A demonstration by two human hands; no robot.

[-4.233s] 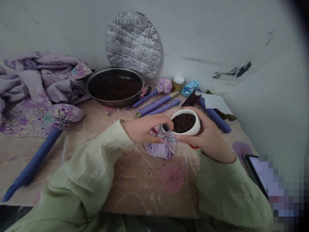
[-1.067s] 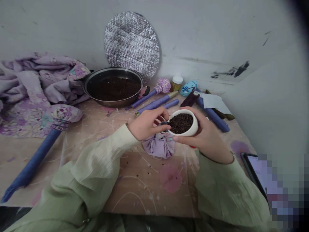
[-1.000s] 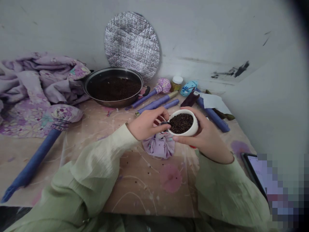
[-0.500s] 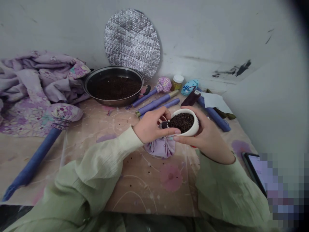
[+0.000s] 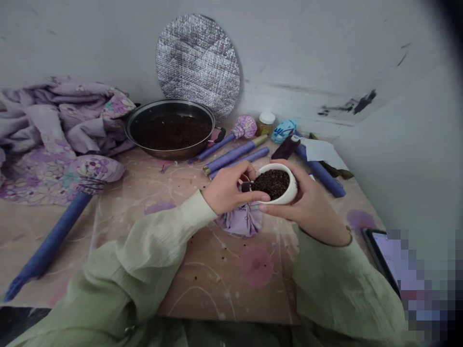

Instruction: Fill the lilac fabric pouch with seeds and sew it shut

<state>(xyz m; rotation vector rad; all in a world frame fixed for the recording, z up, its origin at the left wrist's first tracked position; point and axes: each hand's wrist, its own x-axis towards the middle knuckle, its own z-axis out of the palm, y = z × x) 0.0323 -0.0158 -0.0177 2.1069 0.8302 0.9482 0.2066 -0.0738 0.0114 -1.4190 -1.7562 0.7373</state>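
Note:
My right hand point(image 5: 307, 205) cradles a white ceramic cup point(image 5: 289, 193) filled with dark seeds point(image 5: 271, 184), its fingers wrapped around the far side. My left hand point(image 5: 229, 189) sits against the cup's near rim, with its fingertips pinched on a small dark object point(image 5: 246, 187) that is too small to name. Below both hands lies a gathered bundle of purple floral cloth point(image 5: 238, 222). I cannot tell whether it touches the cup.
Behind my hands stand a dark steel pan of seeds point(image 5: 170, 149), purple-wrapped rods point(image 5: 231, 155), a small jar point(image 5: 266, 124) and a dark spool point(image 5: 285, 148). Crumpled floral fabric point(image 5: 47, 130) lies left, a blue rod point(image 5: 50, 246) in front of it, and a tablet point(image 5: 376, 250) lower right.
My left hand has moved right, closer to the cup, with the small dark object now at the rim. The cup has shifted slightly left and tilted a little.

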